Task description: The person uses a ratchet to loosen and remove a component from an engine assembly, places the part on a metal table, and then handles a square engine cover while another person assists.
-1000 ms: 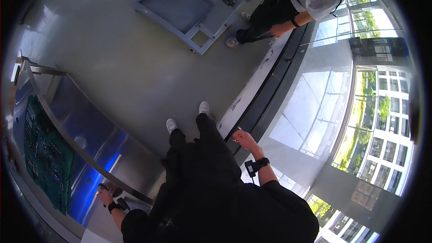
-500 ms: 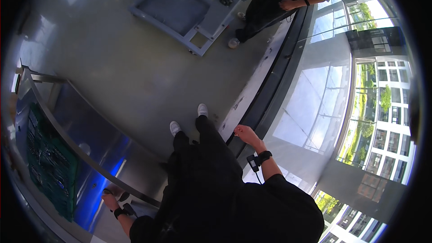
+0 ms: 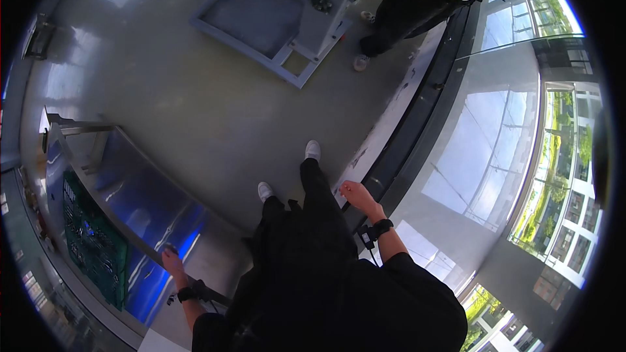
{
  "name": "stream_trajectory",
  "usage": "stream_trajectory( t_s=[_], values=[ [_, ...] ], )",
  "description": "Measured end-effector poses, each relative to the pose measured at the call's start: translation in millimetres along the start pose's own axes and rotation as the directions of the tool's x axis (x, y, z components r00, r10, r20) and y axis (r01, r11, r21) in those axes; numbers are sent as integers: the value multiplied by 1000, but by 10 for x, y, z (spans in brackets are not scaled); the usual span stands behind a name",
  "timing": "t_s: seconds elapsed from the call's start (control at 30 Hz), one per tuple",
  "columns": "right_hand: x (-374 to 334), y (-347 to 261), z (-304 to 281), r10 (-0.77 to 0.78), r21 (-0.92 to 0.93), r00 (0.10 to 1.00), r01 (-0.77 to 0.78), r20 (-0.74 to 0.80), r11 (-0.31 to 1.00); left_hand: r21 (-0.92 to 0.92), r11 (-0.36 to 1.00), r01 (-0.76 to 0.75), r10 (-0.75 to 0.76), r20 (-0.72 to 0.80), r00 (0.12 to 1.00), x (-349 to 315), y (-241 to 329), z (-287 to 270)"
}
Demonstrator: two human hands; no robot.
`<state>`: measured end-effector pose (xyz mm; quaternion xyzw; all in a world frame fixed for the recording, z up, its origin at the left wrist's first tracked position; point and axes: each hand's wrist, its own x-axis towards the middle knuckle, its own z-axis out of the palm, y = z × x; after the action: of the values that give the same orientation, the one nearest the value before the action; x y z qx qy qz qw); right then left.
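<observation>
Left hand (image 3: 172, 262) fingers curled on shiny curved steel table (image 3: 140, 198) rim, right hand (image 3: 355, 194) hanging loosely open beside window ledge (image 3: 398, 107), green mesh mat (image 3: 91, 238) nearby

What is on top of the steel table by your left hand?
A dark green mat lies on the far part of the steel table; the near surface shows only blue reflections. The left hand rests at the table's edge. Anything under the mat is covered.

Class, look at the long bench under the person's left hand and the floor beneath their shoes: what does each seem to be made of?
Bench: probably sheet metal, brushed or polished; it mirrors blue and white light in streaks, where the left hand rests on its edge. Floor: smooth, glossy grey, perhaps sealed concrete or resin; soft window glare, no visible joints.
</observation>
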<state>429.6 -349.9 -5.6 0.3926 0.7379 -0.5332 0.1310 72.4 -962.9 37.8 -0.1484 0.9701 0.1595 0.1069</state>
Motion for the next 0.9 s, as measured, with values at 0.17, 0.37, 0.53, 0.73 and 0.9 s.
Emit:
stream_trajectory(
  t_s=[0.17, 0.37, 0.53, 0.73, 0.9],
  values=[
    [603, -850, -579, -156, -7, 988, 156, 12, 988, -346, 917, -196, 378, 601, 704, -1303, 2939, 792],
    [489, -1574, -1025, -336, 665, 922, 127, 195, 736, -494, 682, -540, 676, 708, 207, -2414, 5054, 758],
    [570, -1669, -1169, -383, 890, 883, -77, 270, 449, -634, 468, -616, 822, 569, 39, -2774, 5712, 972],
    [950, -1348, -1408, -182, 801, 961, -61, 208, 595, -475, 382, -793, 668, 735, -119, -2669, 6144, 1399],
    [1129, -1239, -1971, 92, 947, 987, -149, 128, 284, -561, 445, -697, 734, 675, -74, -2168, 6734, 1735]
  ],
)
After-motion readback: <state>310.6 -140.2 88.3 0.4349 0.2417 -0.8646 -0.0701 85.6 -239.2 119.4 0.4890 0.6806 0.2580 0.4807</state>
